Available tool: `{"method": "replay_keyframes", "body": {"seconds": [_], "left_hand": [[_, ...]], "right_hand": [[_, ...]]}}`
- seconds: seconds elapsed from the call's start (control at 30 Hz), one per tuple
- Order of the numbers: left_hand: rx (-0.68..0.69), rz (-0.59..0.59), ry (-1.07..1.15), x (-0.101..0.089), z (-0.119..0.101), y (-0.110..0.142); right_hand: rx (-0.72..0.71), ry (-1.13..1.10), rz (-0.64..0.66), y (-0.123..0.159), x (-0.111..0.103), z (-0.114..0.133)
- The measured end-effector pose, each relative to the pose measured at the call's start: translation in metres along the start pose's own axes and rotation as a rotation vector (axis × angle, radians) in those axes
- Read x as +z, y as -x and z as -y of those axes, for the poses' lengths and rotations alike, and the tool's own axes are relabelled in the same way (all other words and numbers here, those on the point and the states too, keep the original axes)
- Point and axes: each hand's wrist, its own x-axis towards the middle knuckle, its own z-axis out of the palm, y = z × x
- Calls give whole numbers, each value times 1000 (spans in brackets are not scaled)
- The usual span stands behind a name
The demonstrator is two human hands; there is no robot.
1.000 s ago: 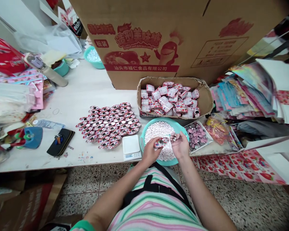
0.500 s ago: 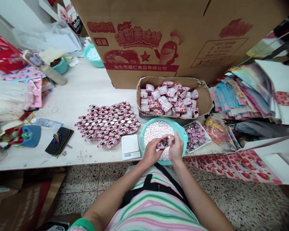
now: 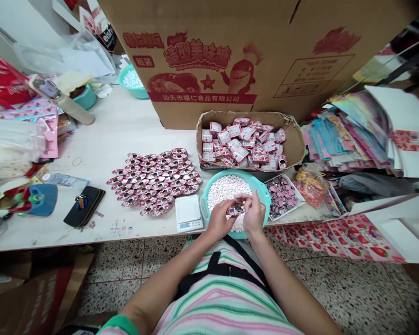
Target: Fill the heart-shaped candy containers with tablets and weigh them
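My left hand (image 3: 219,220) is closed around a small red-and-pink printed candy container (image 3: 232,211), held over a turquoise basin (image 3: 204,208). My right hand (image 3: 254,215) meets it from the right, its fingers pinched at the container's dark upper opening. Whatever lies between those fingertips is too small to make out. White candy pellets (image 3: 226,187) fill the basin below both hands. Close on the right, a white box (image 3: 302,204) holds small round pink and dark pieces (image 3: 282,196). Left of the basin stands a white digital scale (image 3: 188,211).
Many similar containers (image 3: 157,179) stand in a tight cluster on the left of the table. Behind the basin, a cut-down carton (image 3: 295,158) holds more, lying loose. A large cardboard box (image 3: 209,56) rises behind. A black wallet (image 3: 84,206) lies at left; printed sheets (image 3: 349,135) are piled right.
The view has shifted slightly. Both hands stay at the container over the basin, with only a slight movement of the right fingers.
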Motion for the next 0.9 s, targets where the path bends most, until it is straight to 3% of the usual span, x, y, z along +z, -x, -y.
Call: {"method": "replay_keyframes", "body": {"seconds": [0.43,0.63,0.8,0.9], "left_hand": [[5,-16,58,-5,3,0],[-38,-25,204,-2,6,3],[-220,-155,450,2,15,3],[-249,-159,496,2,20,1]], "right_hand": [[52,-94,48,1,14,10],[59,-197,96,-6,17,19],[-129,-221,18,-35,-7,28],[-130,-17,-53,-58,-35,8]]}}
